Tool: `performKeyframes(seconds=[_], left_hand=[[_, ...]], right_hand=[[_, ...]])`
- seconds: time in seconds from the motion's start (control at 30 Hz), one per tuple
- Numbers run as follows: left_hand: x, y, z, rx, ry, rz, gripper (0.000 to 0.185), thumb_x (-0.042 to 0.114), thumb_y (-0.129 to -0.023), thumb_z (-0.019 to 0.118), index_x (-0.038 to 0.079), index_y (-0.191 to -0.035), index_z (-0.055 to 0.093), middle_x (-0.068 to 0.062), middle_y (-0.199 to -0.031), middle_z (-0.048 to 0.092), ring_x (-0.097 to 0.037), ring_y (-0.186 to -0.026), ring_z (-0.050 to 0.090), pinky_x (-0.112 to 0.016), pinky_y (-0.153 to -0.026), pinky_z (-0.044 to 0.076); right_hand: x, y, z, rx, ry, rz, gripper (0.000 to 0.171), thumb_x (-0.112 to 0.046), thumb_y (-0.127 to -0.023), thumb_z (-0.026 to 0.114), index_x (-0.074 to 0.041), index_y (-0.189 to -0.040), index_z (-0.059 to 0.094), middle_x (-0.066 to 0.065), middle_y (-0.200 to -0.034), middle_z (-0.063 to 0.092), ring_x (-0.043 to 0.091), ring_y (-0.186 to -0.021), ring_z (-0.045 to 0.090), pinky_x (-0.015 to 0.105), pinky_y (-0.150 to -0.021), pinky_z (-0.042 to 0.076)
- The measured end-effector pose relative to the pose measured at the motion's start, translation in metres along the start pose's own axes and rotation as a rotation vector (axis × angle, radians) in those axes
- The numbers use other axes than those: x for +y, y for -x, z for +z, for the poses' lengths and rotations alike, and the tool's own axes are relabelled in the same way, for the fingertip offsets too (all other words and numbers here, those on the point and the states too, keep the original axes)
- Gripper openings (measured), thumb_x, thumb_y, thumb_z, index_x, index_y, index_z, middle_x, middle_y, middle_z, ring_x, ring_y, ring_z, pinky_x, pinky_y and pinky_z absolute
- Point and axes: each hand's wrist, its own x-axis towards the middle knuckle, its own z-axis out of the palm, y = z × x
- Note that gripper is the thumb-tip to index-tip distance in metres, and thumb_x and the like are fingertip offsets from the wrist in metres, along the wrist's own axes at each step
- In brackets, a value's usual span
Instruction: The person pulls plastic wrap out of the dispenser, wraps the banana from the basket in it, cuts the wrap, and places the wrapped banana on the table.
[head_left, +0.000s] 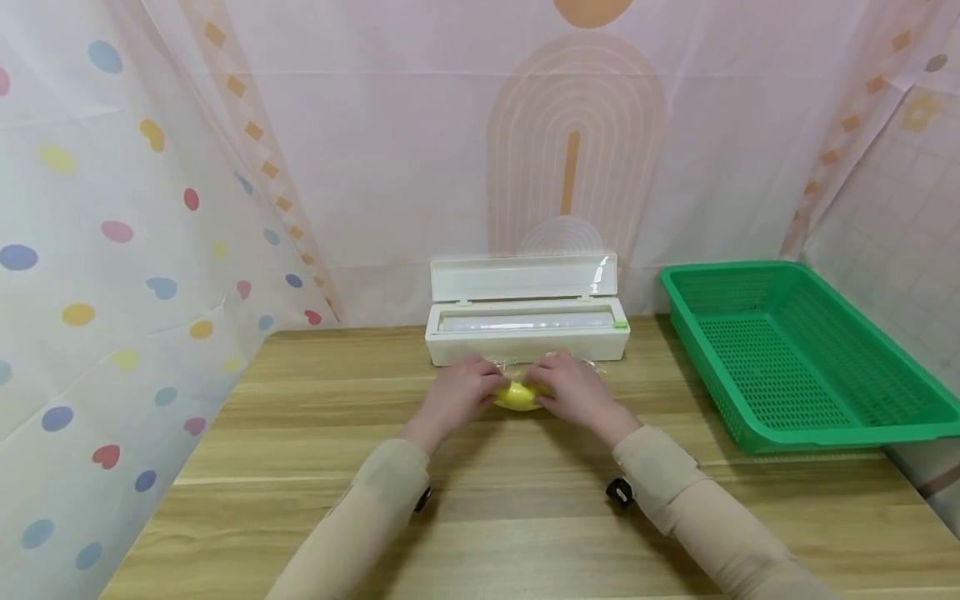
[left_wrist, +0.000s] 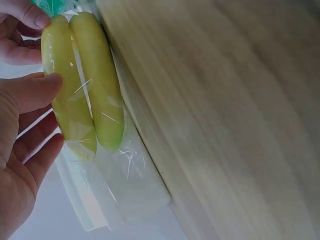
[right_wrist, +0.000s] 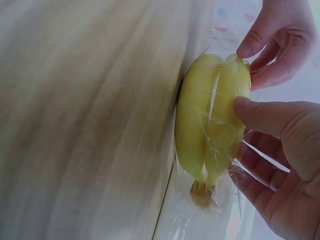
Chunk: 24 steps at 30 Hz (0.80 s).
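A pair of bananas [head_left: 517, 397] lies across the table just in front of a white cling film box [head_left: 528, 345]. Clear cling film [right_wrist: 215, 127] covers them, wrinkled, with loose edges sticking out past both ends. In the right wrist view the brown stem [right_wrist: 201, 194] shows through the film. My left hand [head_left: 461, 392] pinches the left part of the bananas between thumb and fingers. On the right part, my right hand [head_left: 576, 392] grips the same upper banana, thumb on the near side and fingers behind. The fingertips behind the fruit are partly hidden.
The box's lid [head_left: 525, 277] stands up, showing the film roll [head_left: 528, 322] inside and a green slider [head_left: 620, 325] at its right end. A green plastic basket [head_left: 795, 367] sits at the right of the wooden table [head_left: 315, 467]. Patterned curtains hang behind.
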Motion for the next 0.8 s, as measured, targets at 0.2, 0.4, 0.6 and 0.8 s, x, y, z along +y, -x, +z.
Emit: performKeyframes(seconds=[0.2,0.4,0.6,0.8], left_hand=[[0.011,0.008,-0.008,0.025,-0.044,0.069,0.023,0.001,-0.081,0.078,0.01,-0.101,0.077,-0.002,-0.103,0.071,-0.023,-0.098,0.063,-0.035,-0.084,0.055],[0.02,0.017,-0.013,0.023,-0.105,0.136,0.015,0.005,-0.084,0.076,0.013,-0.097,0.077,-0.002,-0.103,0.071,-0.021,-0.098,0.064,-0.031,-0.081,0.056],[0.032,0.024,-0.022,-0.009,-0.09,0.157,0.012,0.008,-0.084,0.076,0.015,-0.094,0.076,0.001,-0.103,0.071,-0.018,-0.099,0.065,-0.032,-0.077,0.057],[0.043,0.026,-0.038,0.033,0.042,0.174,0.022,0.011,-0.08,0.082,0.01,-0.102,0.077,-0.003,-0.105,0.073,-0.02,-0.098,0.068,-0.033,-0.081,0.057]], right_hand=[[-0.001,0.009,-0.001,0.042,0.023,-0.068,0.027,-0.002,-0.079,0.079,-0.013,-0.104,0.074,0.003,-0.103,0.068,0.025,-0.097,0.059,0.038,-0.081,0.053],[0.0,0.016,-0.001,0.075,0.036,-0.159,0.024,-0.004,-0.079,0.08,-0.012,-0.1,0.074,0.002,-0.102,0.068,0.024,-0.098,0.06,0.037,-0.084,0.052],[0.003,0.024,-0.001,0.111,0.047,-0.265,0.019,-0.006,-0.078,0.081,-0.011,-0.095,0.074,0.002,-0.099,0.068,0.024,-0.096,0.061,0.038,-0.087,0.05],[0.006,0.029,-0.002,0.098,0.021,-0.302,0.017,-0.006,-0.081,0.08,-0.011,-0.096,0.074,0.002,-0.099,0.067,0.023,-0.098,0.059,0.036,-0.087,0.051]])
